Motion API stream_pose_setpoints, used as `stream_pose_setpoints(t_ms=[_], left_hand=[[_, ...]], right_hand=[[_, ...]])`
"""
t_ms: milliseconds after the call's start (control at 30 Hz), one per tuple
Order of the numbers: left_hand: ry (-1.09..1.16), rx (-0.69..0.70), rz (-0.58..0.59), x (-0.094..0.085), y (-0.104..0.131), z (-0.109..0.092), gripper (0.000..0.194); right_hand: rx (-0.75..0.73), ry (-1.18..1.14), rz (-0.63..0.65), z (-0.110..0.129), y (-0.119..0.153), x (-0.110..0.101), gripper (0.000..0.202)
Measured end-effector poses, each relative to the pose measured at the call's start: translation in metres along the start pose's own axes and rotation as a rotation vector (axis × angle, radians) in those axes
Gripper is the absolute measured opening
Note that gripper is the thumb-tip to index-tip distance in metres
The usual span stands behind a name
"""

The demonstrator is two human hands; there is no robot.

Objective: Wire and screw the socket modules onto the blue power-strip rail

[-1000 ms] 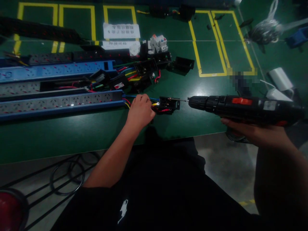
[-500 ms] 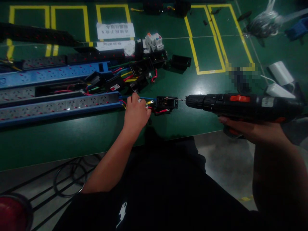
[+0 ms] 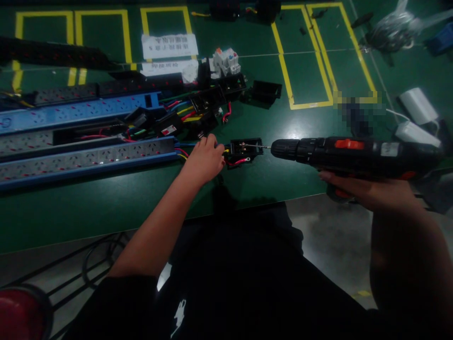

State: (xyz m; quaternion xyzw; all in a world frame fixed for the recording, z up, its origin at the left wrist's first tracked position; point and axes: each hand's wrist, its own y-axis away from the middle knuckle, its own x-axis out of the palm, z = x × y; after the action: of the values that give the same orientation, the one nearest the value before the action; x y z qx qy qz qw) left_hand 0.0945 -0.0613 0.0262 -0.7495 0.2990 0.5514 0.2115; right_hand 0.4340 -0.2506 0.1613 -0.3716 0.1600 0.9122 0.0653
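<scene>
My right hand (image 3: 371, 191) is wrapped round the grip of a black cordless drill (image 3: 339, 150) with an orange switch on top. The drill lies level, and its long thin bit (image 3: 260, 147) reaches leftward into a small open black box (image 3: 255, 150), near brass-coloured terminals. At the box's left end my left hand (image 3: 207, 159) is closed on a yellow wire (image 3: 227, 151), whose tip points into the box. A red wire (image 3: 239, 162) with a ring terminal lies along the box's front side. These wires run from a blue-edged socket strip (image 3: 141, 153) on the left.
More socket strips (image 3: 71, 108) lie behind, with loose wires and black housings (image 3: 207, 100). White breakers (image 3: 226, 61) and paper labels (image 3: 169, 46) are farther back. White adapters (image 3: 419, 106) lie at the right. The green bench's front edge (image 3: 198, 218) runs close to my body.
My left hand has shifted slightly right, bringing the yellow wire's end to the box. The drill has moved slightly left, its bit still over the box.
</scene>
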Motion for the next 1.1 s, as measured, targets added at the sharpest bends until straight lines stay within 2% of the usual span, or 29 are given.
stream_pose_setpoints(t_ms=[200,300,433,567,700,867,1100], left_hand=[[0.028,0.052,0.055,0.004,-0.007,0.012,0.02],[0.092,0.051,0.042,0.005,-0.01,0.014,0.023],[0.143,-0.005,0.009,0.006,-0.014,0.012,0.024],[0.126,-0.069,-0.028,0.007,-0.019,0.007,0.02],[0.11,-0.057,-0.051,0.008,-0.023,0.005,0.011],[0.203,-0.056,-0.047,0.014,-0.028,0.014,0.01],[0.3,-0.06,-0.007,0.018,-0.038,0.025,0.009]], right_hand=[[0.094,-0.061,-0.007,0.001,-0.003,-0.001,0.049],[0.07,-0.106,0.006,0.005,-0.005,0.002,0.045],[0.015,-0.106,-0.041,0.004,-0.007,0.006,0.044],[0.079,-0.086,-0.013,0.001,-0.01,0.007,0.049],[0.105,-0.046,0.006,0.001,-0.012,0.006,0.053],[0.053,-0.058,-0.09,0.001,-0.012,0.008,0.049],[0.087,0.001,-0.077,-0.006,-0.015,0.01,0.059]])
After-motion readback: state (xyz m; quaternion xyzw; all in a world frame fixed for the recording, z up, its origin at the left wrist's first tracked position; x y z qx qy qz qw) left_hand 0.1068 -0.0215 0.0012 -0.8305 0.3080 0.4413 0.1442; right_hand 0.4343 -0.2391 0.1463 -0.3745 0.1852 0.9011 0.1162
